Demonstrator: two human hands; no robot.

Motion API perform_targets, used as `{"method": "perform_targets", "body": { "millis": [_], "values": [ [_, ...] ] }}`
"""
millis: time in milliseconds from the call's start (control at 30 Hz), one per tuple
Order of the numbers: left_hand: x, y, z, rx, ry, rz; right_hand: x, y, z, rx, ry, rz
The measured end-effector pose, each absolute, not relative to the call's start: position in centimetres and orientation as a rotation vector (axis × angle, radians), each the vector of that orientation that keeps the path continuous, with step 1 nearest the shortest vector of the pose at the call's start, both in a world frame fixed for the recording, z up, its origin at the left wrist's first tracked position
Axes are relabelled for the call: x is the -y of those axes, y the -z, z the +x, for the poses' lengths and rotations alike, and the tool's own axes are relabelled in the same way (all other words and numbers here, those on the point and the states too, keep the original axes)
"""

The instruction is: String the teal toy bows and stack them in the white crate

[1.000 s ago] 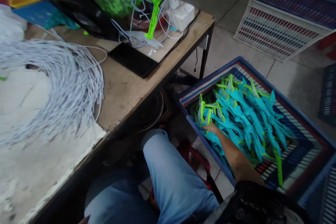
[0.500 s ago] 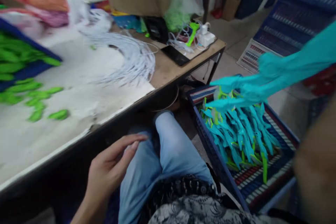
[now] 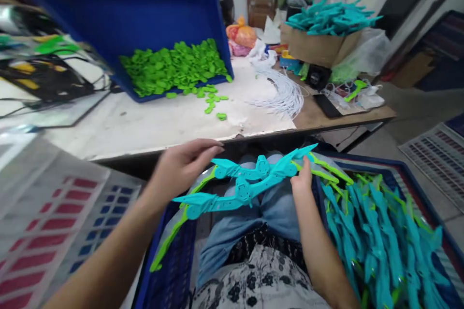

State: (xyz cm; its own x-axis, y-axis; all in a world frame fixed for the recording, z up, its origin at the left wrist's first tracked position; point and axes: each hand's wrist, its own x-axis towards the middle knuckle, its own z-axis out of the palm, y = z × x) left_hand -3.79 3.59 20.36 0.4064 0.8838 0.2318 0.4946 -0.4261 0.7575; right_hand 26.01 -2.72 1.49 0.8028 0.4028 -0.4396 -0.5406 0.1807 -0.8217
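Left forearm (image 3: 116, 239) bare, slanting up and inward from our lower left; left wrist (image 3: 150, 200) roughly in line with it. Left hand (image 3: 183, 164) open, back of hand upward, fingers extended together and pointing to our right, thumb set below them with a gap between. Some blur over hand and forearm. Right forearm (image 3: 322, 251) also bare, rising and leaning inward from lower right. Right hand (image 3: 302, 179) closed in a grip, one digit pointing up; its other fingers mostly hidden from us. Hands well apart.
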Motion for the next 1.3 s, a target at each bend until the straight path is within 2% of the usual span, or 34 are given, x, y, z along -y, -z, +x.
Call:
{"method": "perform_targets", "body": {
  "millis": [67, 200, 300, 433, 600, 700, 800, 900, 1000, 1067, 1167, 1300],
  "values": [
    [-5.9, -16.6, -2.4, -1.292, -0.759, 2.059, 1.7, 0.2, 23.3, -0.193, -0.739, -1.238],
    [-13.3, -10.9, -2.3, -1.667, -0.798, 2.137, 3.9, 0.7, 22.3, -0.215, -0.849, -1.234],
    [-18.5, -9.8, -1.8, -1.750, -0.754, 2.228, 7.9, 0.9, 22.7, -0.241, -0.994, -1.261],
    [-23.3, -9.8, 0.6, -1.641, -0.572, 2.446, 13.3, 0.8, 22.9, -0.260, -1.287, -1.410],
    [-25.1, -8.9, 2.1, -1.394, -0.356, 2.620, 17.1, -2.1, 24.1, 0.376, -1.820, -1.832],
    [-24.8, -8.6, 1.8, -1.309, -0.391, 2.626, 15.7, -5.4, 24.5, 0.951, -1.908, -1.882],
    [-24.5, -9.2, 1.2, -1.341, -0.494, 2.522, 11.1, -8.7, 24.6, 1.345, -1.727, -1.823],
    [-23.9, -11.1, 0.8, -1.382, -0.587, 2.313, 5.1, -10.7, 24.0, 1.559, -1.297, -1.764],
    [-21.9, -12.9, 0.8, -1.073, -0.557, 2.084, -0.6, -11.8, 22.9, 1.654, -0.706, -1.591],
    [-20.0, -13.6, 1.2, -0.793, -0.430, 1.922, -3.6, -12.3, 22.0, 1.734, -0.482, -1.403],
    [-17.0, -13.3, 2.0, -0.489, -0.243, 1.632, -6.2, -12.8, 20.9, 1.940, -0.477, -1.138],
    [-14.4, -11.3, 2.7, -0.393, -0.235, 1.237, -6.0, -12.0, 20.0, 2.003, -0.459, -1.059]
  ]
}}
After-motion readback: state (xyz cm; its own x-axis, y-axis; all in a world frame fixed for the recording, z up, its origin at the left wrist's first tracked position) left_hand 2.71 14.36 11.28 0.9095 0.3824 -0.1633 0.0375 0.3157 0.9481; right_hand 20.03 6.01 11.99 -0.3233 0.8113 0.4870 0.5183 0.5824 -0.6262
